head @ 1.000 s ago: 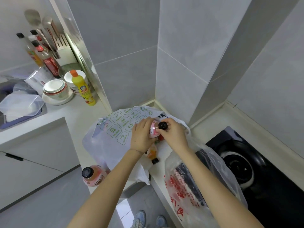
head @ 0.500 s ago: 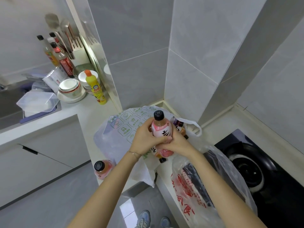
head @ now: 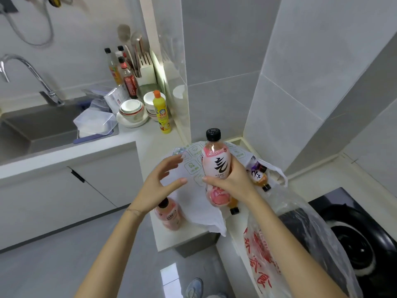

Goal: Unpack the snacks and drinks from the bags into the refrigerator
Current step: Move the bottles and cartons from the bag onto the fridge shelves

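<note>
We note a pink bottle with black cap and black lettering; a white bag printed with green icons; a clear bag with red characters; a yellow bottle, orange-capped.

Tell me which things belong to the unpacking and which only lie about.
Job: pink-labelled black-capped plastic bottle in right hand; squat pink bottle; white green-printed plastic bag; clear red-printed plastic bag.
Lying about: yellow orange-capped detergent bottle; stacked white bowls; clear plastic box.

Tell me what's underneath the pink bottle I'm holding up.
An amber bottle with a black cap pokes out beneath the pink black-capped plastic bottle. Most of it is hidden by that bottle and your right hand.
</note>
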A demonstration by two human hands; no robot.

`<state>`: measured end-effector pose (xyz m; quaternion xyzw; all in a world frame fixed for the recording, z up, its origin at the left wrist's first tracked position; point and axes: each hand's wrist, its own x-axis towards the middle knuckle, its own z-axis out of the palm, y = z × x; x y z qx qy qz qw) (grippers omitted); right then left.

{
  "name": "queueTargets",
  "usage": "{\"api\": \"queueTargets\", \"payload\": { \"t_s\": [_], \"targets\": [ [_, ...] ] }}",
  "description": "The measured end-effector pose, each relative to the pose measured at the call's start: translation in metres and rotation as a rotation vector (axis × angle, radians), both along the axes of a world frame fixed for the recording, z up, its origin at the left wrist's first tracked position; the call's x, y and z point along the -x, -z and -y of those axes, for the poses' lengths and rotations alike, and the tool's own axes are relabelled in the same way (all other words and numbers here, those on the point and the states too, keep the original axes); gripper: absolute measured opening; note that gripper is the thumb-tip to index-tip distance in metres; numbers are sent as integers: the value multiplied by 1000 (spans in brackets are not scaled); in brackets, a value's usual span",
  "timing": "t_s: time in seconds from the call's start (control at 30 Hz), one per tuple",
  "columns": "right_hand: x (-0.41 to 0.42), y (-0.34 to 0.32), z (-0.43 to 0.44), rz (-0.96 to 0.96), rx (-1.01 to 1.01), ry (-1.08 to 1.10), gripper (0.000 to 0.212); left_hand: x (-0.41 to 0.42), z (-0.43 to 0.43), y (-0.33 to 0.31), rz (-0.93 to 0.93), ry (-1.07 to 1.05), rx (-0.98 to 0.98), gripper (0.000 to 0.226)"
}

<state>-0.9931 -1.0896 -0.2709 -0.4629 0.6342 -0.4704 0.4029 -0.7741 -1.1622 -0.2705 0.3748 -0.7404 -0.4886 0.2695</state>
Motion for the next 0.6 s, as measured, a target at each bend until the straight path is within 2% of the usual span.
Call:
{"api": "queueTargets", "payload": {
  "t_s": [0.17,0.3,0.5,0.6],
  "targets": [
    [-28,-16,16,101,50,-65,55,-43,-3,30,65,-25,-150,73],
    [-48,-4,24,138,28,-77,55,-51,-16,63,106,-66,-251,82],
    [-64,35,15,88,-82,-83,65,-47,-37,110,54,-237,-237,68],
    [-69,47,9,68,-132,-84,64,-44,-41,127,44,-274,-236,71]
  ]
}}
